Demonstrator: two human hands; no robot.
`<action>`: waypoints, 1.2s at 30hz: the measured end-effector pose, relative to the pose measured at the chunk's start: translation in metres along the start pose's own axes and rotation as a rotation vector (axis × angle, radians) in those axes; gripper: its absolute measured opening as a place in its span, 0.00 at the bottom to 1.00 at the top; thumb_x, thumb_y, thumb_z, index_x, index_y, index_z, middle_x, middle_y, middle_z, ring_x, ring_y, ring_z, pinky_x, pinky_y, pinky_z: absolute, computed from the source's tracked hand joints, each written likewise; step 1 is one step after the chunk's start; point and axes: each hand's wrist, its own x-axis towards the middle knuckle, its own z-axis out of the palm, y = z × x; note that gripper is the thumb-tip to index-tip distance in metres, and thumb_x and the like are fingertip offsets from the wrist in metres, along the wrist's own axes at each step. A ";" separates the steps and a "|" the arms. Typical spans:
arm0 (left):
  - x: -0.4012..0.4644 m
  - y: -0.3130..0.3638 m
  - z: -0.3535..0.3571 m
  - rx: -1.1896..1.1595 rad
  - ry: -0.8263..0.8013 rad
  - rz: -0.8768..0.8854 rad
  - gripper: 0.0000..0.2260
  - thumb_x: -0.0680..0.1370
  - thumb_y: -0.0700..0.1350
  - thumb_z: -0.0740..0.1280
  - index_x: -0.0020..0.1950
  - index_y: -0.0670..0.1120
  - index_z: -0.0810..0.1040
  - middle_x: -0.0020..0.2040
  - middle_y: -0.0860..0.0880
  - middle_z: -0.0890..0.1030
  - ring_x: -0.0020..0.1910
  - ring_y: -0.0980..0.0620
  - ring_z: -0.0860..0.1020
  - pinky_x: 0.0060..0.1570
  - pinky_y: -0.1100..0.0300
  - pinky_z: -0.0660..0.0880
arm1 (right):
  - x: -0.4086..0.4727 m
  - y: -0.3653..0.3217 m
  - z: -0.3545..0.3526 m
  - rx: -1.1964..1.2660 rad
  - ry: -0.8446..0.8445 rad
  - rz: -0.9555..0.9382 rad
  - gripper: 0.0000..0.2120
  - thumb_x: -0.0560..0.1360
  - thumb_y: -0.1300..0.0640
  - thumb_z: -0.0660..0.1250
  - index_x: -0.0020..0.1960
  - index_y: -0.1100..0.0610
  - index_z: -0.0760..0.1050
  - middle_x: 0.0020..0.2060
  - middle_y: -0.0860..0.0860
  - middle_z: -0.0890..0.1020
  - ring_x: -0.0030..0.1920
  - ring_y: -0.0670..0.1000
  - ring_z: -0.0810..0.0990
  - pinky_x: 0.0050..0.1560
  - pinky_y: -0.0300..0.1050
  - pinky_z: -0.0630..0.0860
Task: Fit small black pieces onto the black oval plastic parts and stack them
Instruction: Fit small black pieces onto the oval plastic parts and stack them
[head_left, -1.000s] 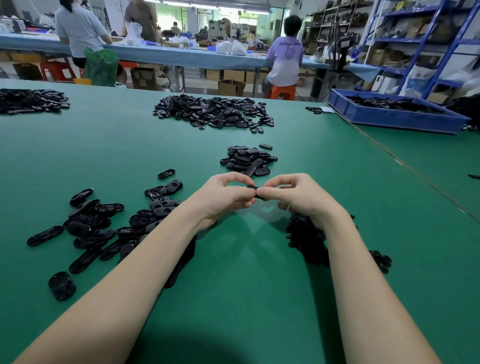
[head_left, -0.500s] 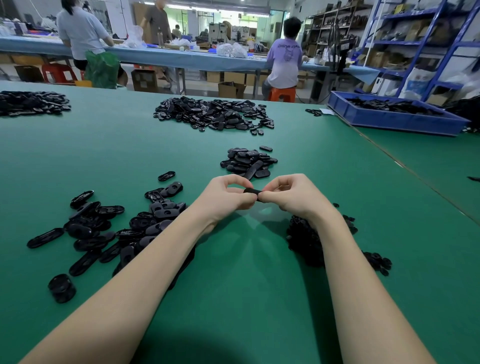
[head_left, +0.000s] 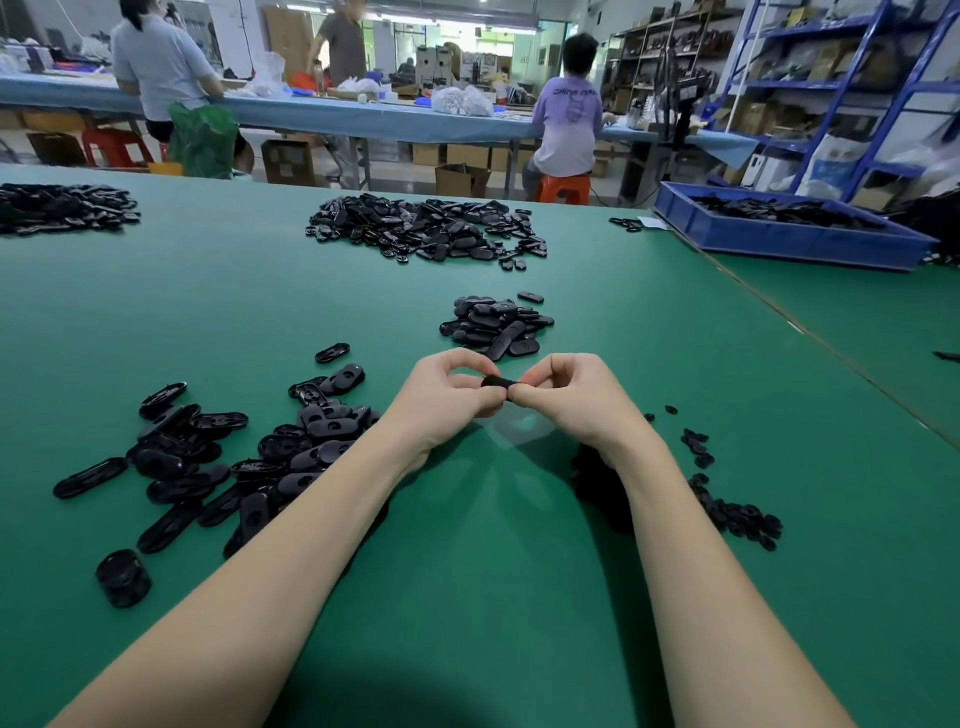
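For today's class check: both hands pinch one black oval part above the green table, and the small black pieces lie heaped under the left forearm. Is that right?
Not quite. The head view shows the small black pieces heaped by the right forearm; loose oval parts lie by the left. Both the left hand and right hand do pinch one black oval part.

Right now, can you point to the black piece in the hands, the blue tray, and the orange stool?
black oval part (head_left: 497, 383), head view, the middle strip showing between both hands' fingertips.
blue tray (head_left: 779, 240), head view, its near side wall.
orange stool (head_left: 563, 186), head view, the seat's front.
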 end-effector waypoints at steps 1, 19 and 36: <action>0.000 0.001 -0.003 0.059 -0.009 0.044 0.08 0.75 0.36 0.73 0.50 0.48 0.80 0.42 0.47 0.87 0.37 0.51 0.80 0.46 0.59 0.76 | -0.001 -0.001 -0.001 0.051 -0.005 0.011 0.07 0.72 0.54 0.77 0.39 0.51 0.80 0.28 0.41 0.76 0.24 0.39 0.70 0.31 0.37 0.66; 0.094 0.018 0.022 0.746 0.363 0.260 0.08 0.74 0.51 0.72 0.53 0.55 0.81 0.48 0.55 0.81 0.52 0.52 0.79 0.46 0.59 0.72 | -0.001 0.002 -0.022 0.165 0.024 0.113 0.05 0.76 0.50 0.73 0.49 0.50 0.82 0.40 0.43 0.88 0.28 0.41 0.77 0.32 0.37 0.66; 0.039 0.035 -0.022 0.766 0.012 0.246 0.03 0.77 0.52 0.70 0.47 0.55 0.82 0.45 0.58 0.82 0.42 0.60 0.79 0.39 0.68 0.72 | -0.001 -0.001 -0.017 0.081 -0.095 0.071 0.04 0.77 0.49 0.71 0.48 0.49 0.82 0.40 0.42 0.88 0.28 0.42 0.77 0.32 0.33 0.69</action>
